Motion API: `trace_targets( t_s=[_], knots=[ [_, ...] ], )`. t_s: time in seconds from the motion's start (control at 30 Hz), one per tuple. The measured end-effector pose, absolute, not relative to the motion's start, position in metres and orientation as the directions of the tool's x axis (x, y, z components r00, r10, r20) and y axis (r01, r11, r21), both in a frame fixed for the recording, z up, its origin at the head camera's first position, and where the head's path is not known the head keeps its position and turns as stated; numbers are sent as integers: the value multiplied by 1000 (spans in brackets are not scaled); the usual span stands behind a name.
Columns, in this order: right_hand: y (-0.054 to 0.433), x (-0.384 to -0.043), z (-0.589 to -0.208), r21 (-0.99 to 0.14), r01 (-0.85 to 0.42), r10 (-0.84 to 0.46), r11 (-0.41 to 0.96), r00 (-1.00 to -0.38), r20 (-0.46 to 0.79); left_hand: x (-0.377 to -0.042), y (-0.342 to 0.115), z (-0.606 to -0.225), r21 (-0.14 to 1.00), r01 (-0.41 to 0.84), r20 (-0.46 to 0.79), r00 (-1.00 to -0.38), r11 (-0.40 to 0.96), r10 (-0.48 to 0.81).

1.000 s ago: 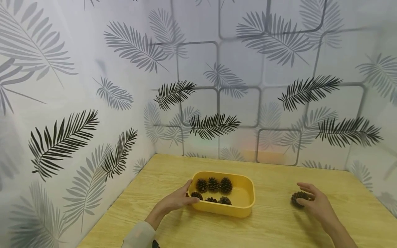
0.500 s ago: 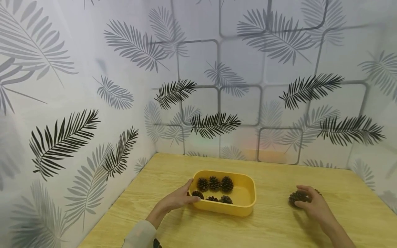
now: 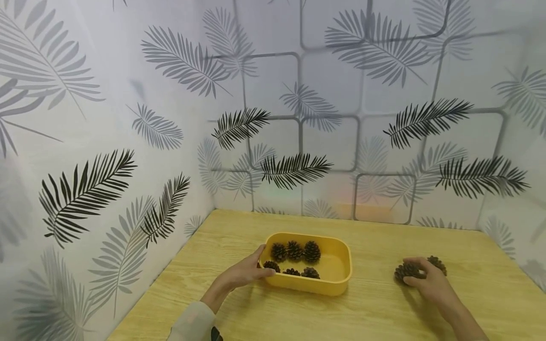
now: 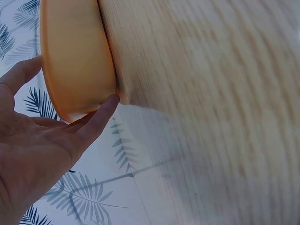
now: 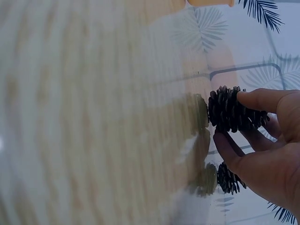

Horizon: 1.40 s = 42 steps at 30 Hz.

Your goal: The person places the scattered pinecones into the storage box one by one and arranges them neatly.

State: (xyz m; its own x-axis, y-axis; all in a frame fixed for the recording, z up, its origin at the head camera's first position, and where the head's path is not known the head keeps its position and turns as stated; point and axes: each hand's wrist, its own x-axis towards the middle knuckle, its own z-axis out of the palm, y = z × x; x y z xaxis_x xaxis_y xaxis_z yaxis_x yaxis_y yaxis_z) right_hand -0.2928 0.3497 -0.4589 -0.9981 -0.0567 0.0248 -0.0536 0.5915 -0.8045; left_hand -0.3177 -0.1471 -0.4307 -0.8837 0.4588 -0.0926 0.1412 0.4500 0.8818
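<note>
A yellow rectangular box (image 3: 309,284) stands on the table, with several brown pine cones (image 3: 295,251) in two rows inside. My left hand (image 3: 243,273) holds its left end: the thumb lies on the front wall, the fingers on the end wall. In the left wrist view, fingertips of the left hand (image 4: 51,140) touch the orange-looking box (image 4: 77,51) low by the table. At the right, my right hand (image 3: 432,284) grips a pine cone (image 3: 406,272) between thumb and fingers. A second pine cone (image 3: 437,265) lies just behind that hand, partly hidden in the head view.
The light wood-grain table (image 3: 367,312) reaches back to walls covered in leaf-patterned sheeting (image 3: 328,142). Bare tabletop lies between the box and the right hand. A small dark object (image 3: 216,334) shows at the bottom edge, by the left sleeve (image 3: 194,322).
My right hand has closed on the pine cone and shifted slightly left with it. The second cone behind the hand has come into view. The left hand and box stay put.
</note>
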Motion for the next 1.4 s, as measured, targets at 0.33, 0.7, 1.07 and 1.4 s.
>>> trace_targets(
  t_s=[0.33,0.7,1.07,1.4],
  knots=[
    [349,-293,-457,-825,-45,-45,563,-999,23,-318,-148,-431,884,146,-84,-886,445,456],
    [345,-290,-452,-821,-61,-26,568,-998,56,-315,-150,-430,881,146,-87,-885,451,457],
    [339,-289,-452,-825,-57,-4,562,-998,67,-317,-148,-432,885,137,-93,-884,445,458],
    [331,-290,-444,-855,-59,-6,515,-998,65,-319,-148,-433,884,149,-81,-885,443,459]
  ],
)
